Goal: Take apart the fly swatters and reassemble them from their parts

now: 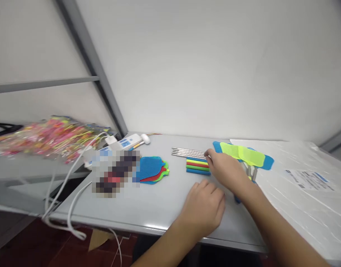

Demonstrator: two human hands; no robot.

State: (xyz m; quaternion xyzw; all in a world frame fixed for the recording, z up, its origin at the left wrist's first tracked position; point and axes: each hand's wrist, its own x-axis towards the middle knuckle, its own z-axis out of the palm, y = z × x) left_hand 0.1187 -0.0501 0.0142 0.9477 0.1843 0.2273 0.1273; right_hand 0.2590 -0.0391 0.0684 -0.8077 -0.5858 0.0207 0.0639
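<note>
My right hand [224, 167] reaches across the table, its fingertips closed at the right ends of several thin metal rods [187, 152] lying side by side. Just in front of the rods lie several coloured tubes [198, 166], blue, yellow, red and green. My left hand [205, 204] rests nearer the table's front edge with fingers curled; its palm is hidden. To the left, blue, red and green fly swatter heads [150, 167] form a stack. Fly swatters [251, 155] with yellow-green and blue heads lie beyond my right forearm, which partly covers their handles.
White wrapped sheeting [301, 193] with a printed label covers the table's right side. Power strips [131, 141] and white cables [71, 174] lie at the left, beside a blurred-out patch [114, 174]. Bagged colourful items [53, 137] fill a surface farther left. A wall stands behind.
</note>
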